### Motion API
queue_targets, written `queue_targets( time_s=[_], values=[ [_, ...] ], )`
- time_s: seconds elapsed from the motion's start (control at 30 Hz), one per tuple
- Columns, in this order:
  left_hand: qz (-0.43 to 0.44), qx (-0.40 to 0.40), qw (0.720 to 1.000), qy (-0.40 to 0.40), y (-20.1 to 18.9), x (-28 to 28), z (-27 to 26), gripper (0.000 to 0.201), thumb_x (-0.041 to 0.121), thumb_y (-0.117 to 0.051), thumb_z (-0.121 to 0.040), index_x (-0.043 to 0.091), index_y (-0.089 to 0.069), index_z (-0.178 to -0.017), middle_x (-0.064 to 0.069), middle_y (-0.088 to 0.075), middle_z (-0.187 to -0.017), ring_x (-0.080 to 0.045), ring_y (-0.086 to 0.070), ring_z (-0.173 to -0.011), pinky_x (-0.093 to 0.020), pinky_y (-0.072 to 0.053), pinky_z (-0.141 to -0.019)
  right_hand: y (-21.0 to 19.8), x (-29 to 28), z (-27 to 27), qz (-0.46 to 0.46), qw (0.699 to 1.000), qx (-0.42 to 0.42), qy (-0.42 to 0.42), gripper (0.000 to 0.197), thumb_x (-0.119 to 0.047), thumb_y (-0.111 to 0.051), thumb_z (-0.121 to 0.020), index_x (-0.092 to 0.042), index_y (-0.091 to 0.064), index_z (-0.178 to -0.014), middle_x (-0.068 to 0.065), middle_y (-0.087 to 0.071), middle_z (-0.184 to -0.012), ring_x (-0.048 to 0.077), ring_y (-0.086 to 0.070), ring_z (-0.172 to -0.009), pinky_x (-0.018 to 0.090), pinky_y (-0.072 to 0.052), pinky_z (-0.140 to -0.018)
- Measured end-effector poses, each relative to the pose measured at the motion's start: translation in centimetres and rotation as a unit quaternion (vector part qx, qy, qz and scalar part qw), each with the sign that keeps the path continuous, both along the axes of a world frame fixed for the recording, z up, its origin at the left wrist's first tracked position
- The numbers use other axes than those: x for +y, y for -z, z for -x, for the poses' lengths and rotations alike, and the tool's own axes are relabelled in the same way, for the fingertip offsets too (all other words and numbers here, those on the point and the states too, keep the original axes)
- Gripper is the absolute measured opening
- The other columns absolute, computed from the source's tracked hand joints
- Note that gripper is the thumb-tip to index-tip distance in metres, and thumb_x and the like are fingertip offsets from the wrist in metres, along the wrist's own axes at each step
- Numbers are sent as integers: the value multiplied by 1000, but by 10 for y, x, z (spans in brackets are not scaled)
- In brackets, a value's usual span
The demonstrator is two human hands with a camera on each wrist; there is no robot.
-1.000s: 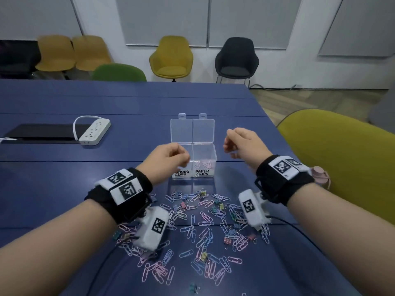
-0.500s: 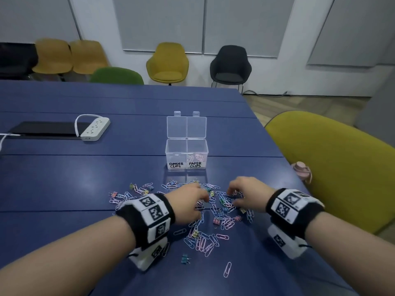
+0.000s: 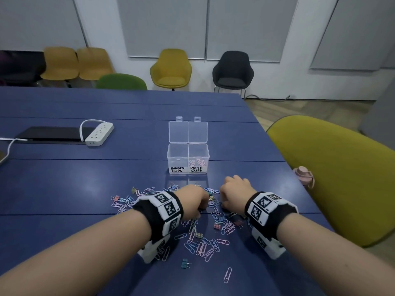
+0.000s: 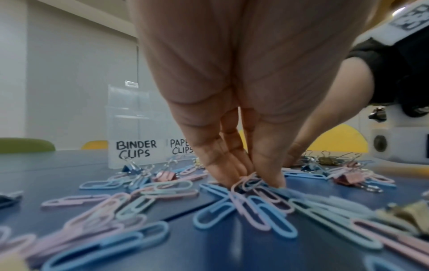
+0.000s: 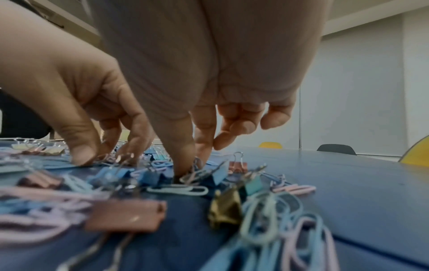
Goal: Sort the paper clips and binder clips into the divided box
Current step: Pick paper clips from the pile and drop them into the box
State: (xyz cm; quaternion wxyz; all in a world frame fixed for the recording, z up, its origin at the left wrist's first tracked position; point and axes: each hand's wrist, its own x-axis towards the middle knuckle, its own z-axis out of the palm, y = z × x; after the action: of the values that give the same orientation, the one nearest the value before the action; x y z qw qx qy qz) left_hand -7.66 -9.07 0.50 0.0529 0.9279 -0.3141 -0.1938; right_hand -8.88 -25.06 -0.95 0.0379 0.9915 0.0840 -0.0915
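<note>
Hands work the clip pile [image 3: 205, 233] at the table's [image 3: 64, 189] 6 o'clock edge. Left hand [image 3: 193, 202] pinches pink paper clips [image 4: 248, 181]; right hand [image 3: 234, 194] seems, through blur, to pinch a blue binder clip [image 5: 209, 174]. Box [image 3: 187, 155] stands open at 12 o'clock from the pile.

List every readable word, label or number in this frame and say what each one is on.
"BINDER CLIPS": handwritten label on the left compartment of the divided box.
"PAPER CLIPS": label on its right compartment.
Wristband markers: square code patterns; the tiny characters beside them are too small to read.
</note>
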Motion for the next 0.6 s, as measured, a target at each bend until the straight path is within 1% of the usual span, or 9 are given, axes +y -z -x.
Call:
queue_targets(
  time_s=[0.07,0.1,0.17,0.2,0.27,0.33,0.4,0.5,0.6],
  values=[
    [8,11,1000,8,-4,3,-2,30,5,-58,-86,15,-66,-113,-1,-67,-113,-21,-62,-105,-29,-51,-89,0,0,2,-12,1000,7,-1,14,-24,-56,-87,-21,-65,-97,5,-52,-118,27,-43,-116,38,-34,-96],
    [3,20,1000,17,-5,6,-3,33,2,-55,-85,17,-66,-113,-1,-67,-114,-20,-62,-105,-28,-51,-88,-2,1,3,-25,1000,11,-1,7,-24,-57,-86,-25,-63,-88,3,-52,-114,26,-44,-116,37,-35,-95],
    [-18,34,998,44,-7,9,-4,39,-2,-55,-83,18,-64,-115,-1,-65,-115,-19,-61,-102,-28,-51,-88,-4,1,6,-56,998,19,7,19,-26,-58,-86,-29,-50,-69,-1,-50,-100,24,-46,-112,35,-36,-93],
    [-29,33,997,56,-8,10,-4,39,-1,-58,-81,18,-63,-115,-1,-64,-114,-18,-60,-98,-27,-51,-85,-5,0,6,-81,996,21,15,22,-25,-58,-86,-28,-48,-66,-3,-50,-94,23,-49,-108,34,-38,-91],
    [-37,27,997,64,-8,10,-3,36,0,-62,-79,16,-61,-112,0,-62,-103,-16,-54,-87,-23,-46,-73,-9,-4,7,-160,986,28,37,18,-22,-59,-86,-24,-51,-70,-3,-56,-85,20,-56,-91,29,-45,-83],
    [-28,36,998,50,-6,11,-3,31,-1,-62,-80,14,-61,-106,3,-58,-91,-15,-53,-82,-18,-41,-61,-10,-11,8,-253,965,38,64,19,-18,-63,-86,-22,-52,-70,-5,-58,-75,13,-55,-72,22,-43,-67],
    [-13,39,999,35,-4,11,-5,27,-4,-56,-81,12,-62,-102,4,-57,-88,-16,-53,-80,-16,-39,-57,-12,-17,12,-349,931,47,93,20,-15,-65,-85,-20,-54,-70,-7,-58,-66,7,-52,-60,18,-41,-58],
    [0,22,999,26,-2,11,-4,31,-4,-45,-84,12,-62,-104,3,-57,-90,-16,-52,-82,-22,-42,-69,-9,-23,19,-474,869,46,138,19,-8,-67,-86,-13,-55,-72,-5,-60,-58,1,-53,-46,13,-41,-48],
    [38,7,999,-2,1,13,-5,31,-4,-40,-85,12,-61,-102,3,-56,-88,-17,-51,-81,-23,-39,-70,-2,-26,25,-600,769,66,211,20,-2,-64,-87,-9,-53,-72,0,-59,-54,10,-53,-46,22,-43,-46]
  ],
)
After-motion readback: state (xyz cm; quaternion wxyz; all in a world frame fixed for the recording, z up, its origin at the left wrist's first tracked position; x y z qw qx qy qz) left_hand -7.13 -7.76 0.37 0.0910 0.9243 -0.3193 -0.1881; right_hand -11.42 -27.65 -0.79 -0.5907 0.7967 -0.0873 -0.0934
